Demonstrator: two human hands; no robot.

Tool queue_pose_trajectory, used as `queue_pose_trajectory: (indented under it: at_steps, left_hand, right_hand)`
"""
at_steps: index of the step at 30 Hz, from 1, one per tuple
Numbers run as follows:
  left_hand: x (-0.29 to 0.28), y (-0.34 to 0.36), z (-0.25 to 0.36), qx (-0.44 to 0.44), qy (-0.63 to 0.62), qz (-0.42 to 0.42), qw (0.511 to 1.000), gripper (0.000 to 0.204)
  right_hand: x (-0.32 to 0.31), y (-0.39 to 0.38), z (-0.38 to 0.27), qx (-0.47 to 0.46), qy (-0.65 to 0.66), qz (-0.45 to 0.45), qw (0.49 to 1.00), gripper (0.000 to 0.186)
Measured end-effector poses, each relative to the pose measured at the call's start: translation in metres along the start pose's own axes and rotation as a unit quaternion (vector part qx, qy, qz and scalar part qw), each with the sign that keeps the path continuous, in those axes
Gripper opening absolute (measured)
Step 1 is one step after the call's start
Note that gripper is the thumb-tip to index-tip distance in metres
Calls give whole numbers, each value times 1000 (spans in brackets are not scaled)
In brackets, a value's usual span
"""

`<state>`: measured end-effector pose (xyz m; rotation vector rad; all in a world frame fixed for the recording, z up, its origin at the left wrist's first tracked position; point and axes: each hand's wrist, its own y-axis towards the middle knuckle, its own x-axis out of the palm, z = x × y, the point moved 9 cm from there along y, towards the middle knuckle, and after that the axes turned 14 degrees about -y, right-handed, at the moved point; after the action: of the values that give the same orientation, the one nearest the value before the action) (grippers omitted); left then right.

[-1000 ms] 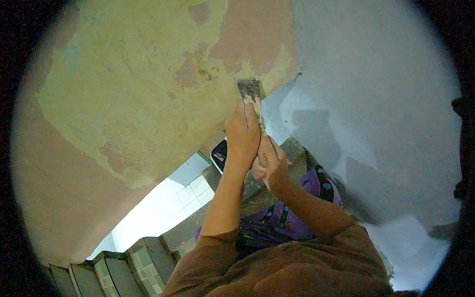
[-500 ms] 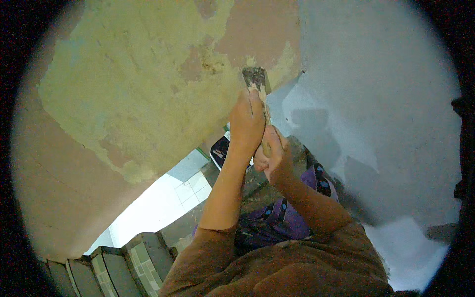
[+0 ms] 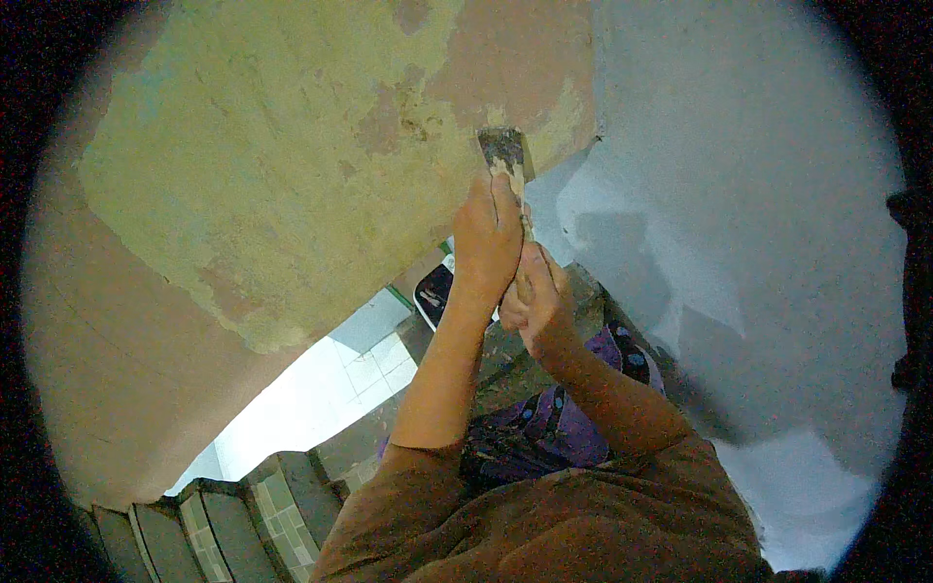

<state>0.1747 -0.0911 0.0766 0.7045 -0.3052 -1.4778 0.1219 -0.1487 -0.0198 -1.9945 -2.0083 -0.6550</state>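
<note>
A scraper with a wide, stained metal blade is pressed to, or close against, the wall, which has worn yellow-green paint with bare pinkish-brown patches. My left hand is wrapped round the scraper's pale, crusted handle just below the blade, thumb stretched along it. Lower down, my right hand closes round the handle's end. Both forearms reach up toward the wall, and the fingers partly hide the handle.
A grey-white wall meets the painted one at a corner on the right. Below left, steps go down beside a bright tiled floor. A dark, white-rimmed container stands below my left forearm.
The scraper blade has shifted very slightly upward along the wall, with both hands keeping their hold. Little else differs.
</note>
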Motion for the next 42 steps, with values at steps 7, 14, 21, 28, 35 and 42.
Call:
queue_pose_trajectory:
  at_steps: [7,14,21,28,35,42]
  left_hand:
    - [2,-2,2,46,43,-13,998,33]
    - [-3,-10,-8,8,60,0,998,33]
    - [0,10,18,53,38,-14,998,32]
    - [-8,-8,-1,-30,33,-17,999,34]
    - [-1,-1,-1,14,22,-8,1000,31]
    - [13,-17,-2,264,222,-26,938,33]
  right_hand:
    - [-2,1,10,13,10,8,1000,29]
    - [3,-4,12,53,29,2,998,30]
    - [0,12,2,7,50,14,999,27]
    - [10,-1,23,62,114,-14,991,25]
    - [0,10,11,11,26,-5,1000,25]
    - [-18,12,27,33,-23,94,995,28]
